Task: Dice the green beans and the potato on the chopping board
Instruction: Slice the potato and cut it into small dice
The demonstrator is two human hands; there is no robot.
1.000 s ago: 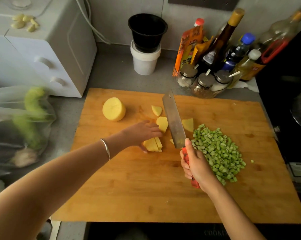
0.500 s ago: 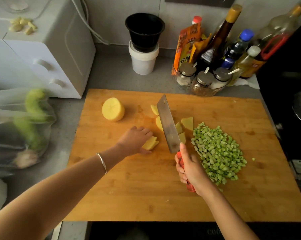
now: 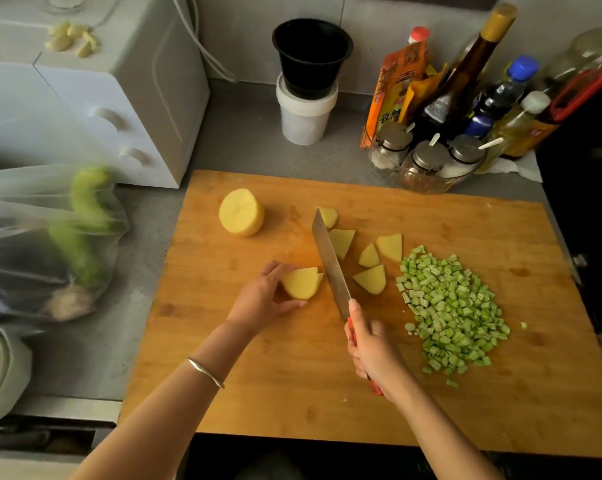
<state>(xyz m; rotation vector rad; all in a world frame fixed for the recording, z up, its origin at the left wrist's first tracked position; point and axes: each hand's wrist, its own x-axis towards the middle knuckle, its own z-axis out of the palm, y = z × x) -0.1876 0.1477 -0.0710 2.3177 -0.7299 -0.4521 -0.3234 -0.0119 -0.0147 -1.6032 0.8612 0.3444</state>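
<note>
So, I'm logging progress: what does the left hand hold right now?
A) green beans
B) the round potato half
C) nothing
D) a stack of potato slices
D: the left hand grips a stack of potato slices just left of the knife, while the potato half lies apart, farther back.

Yellow potato (image 3: 241, 212), green beans (image 3: 450, 306), red-handled knife (image 3: 330, 261).

On the chopping board (image 3: 292, 393): potato half (image 3: 241, 212) located at 10 o'clock, cut wedges (image 3: 372, 279) at 12, diced beans (image 3: 448, 306) at 3.
</note>
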